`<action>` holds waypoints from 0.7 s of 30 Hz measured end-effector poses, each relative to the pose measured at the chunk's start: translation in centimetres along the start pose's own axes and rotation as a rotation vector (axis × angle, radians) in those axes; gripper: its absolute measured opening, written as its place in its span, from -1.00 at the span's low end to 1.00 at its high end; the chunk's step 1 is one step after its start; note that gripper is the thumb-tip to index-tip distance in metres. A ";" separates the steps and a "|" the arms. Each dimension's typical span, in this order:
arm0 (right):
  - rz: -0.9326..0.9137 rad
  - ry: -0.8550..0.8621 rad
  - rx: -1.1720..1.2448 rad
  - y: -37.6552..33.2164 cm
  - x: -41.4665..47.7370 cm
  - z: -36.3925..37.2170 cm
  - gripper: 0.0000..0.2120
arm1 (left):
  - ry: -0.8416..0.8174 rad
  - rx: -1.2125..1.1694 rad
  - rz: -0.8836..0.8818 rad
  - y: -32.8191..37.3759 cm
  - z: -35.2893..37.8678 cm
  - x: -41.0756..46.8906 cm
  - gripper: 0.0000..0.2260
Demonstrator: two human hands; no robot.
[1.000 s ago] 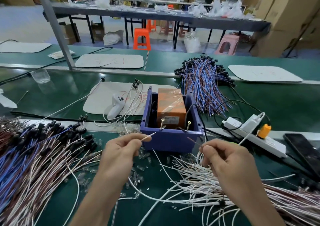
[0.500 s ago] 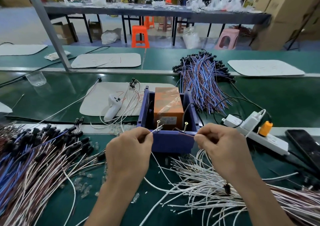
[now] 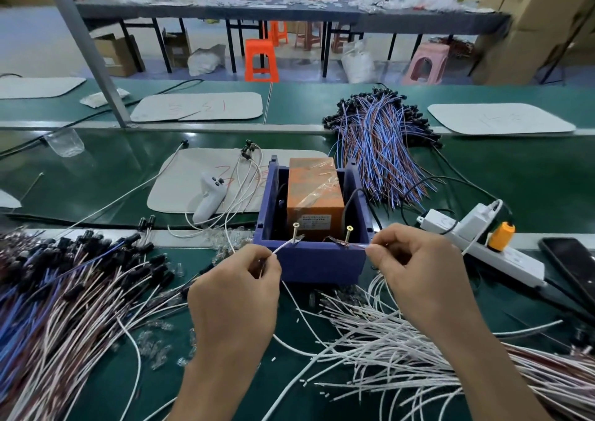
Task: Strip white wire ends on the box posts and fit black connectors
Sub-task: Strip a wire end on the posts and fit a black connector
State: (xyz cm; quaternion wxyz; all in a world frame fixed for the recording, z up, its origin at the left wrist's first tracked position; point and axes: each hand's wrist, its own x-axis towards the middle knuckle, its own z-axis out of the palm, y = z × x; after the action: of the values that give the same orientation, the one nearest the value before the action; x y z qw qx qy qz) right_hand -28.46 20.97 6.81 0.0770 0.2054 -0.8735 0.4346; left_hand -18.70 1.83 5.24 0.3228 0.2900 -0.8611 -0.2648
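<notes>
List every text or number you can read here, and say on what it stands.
"13", seemingly: red handwriting, far white mat.
Near white mat: red handwriting, partly hidden, unreadable.
Orange box label: too small to read.
Right white mat: faint marks, unreadable.

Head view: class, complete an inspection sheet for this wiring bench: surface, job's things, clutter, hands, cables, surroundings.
Surface: green bench mat, strewn with wires.
Job's things: blue box with two brass posts; loose white wires in front; bundle with black connectors at left.
Clutter: white controller, clear cup, phone, scattered clear parts.
Hands: left hand pinches a white wire end at the left post; right hand pinches another by the right post.
Cables: power strip with orange plug at right; black cable into the box.
Surroundings: orange stool, pink stool, cardboard boxes behind.
</notes>
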 end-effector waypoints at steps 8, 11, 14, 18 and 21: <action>-0.008 0.020 0.003 0.1 -0.1 0.2 -0.79 | 0.028 -0.013 -0.019 0.1 0.1 -0.5 -0.86; -0.017 0.031 -0.002 0.1 0.0 0.1 -0.79 | 0.039 -0.018 -0.015 0.1 0.2 -0.6 -0.85; -0.023 0.029 -0.002 0.1 -0.1 0.2 -0.79 | 0.043 -0.026 -0.012 0.0 0.3 -0.5 -0.85; -0.037 0.028 -0.012 0.1 0.1 0.2 -0.80 | 0.049 -0.031 -0.019 0.0 0.5 -0.5 -0.85; -0.041 0.032 -0.028 0.2 0.3 0.1 -0.82 | 0.048 -0.039 -0.024 0.0 0.5 -0.4 -0.86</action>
State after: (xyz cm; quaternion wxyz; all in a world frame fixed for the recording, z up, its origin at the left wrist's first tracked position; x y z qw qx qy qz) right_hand -28.83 20.85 6.70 0.1025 0.2151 -0.8738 0.4239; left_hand -18.75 2.22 4.74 0.3456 0.3004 -0.8443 -0.2786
